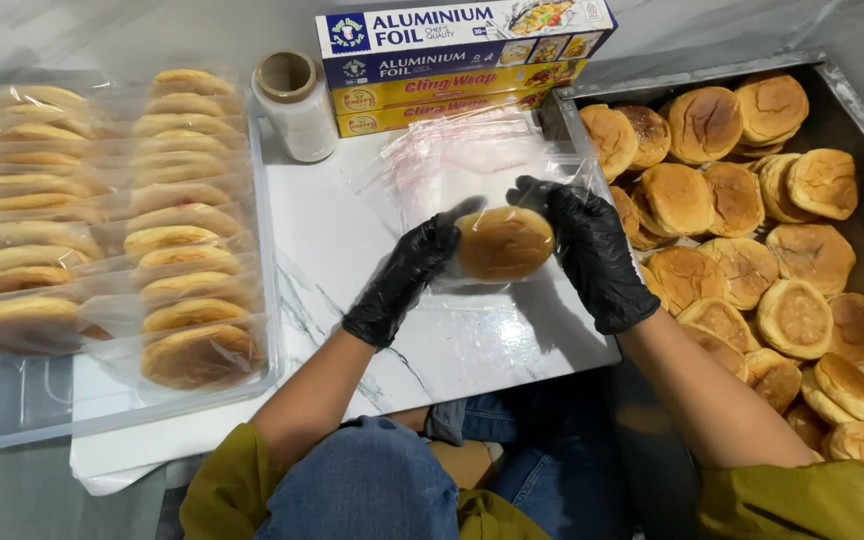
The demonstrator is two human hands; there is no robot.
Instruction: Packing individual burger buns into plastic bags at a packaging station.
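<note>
Head view, looking straight down. White marble-look board (352, 250) with grey veins, set on a grey floor or counter; can't tell which. Person seated, jeans-clad knees at the bottom edge, olive sleeves pushed up.

Left of board: clear tray (12, 410) holding two rows of bagged buns (192, 270), overlapped like shingles. Far edge of board: roll of film (295, 105) standing upright, beside it a stack of boxes (452, 65), blue on top, yellow below. Right: metal bin (852, 110) filled with loose buns (752, 250), unwrapped, piled loosely.

Centre of board: pile of clear bags (452, 160), flat, red stripe near their tops.

Both hands in black gloves, raised just above the board. Bun (503, 243) sits between them, inside a clear bag (477, 290) whose loose plastic hangs below and around it. Left hand (407, 275) partly closed, fingertips and thumb pinching the bag at the bun's left edge. Right hand (592, 255) curled round the bun's right side and top, gripping through plastic. Bun is flat-side toward camera, golden top showing, near the bin's left wall but not touching it, well apart from the tray.
</note>
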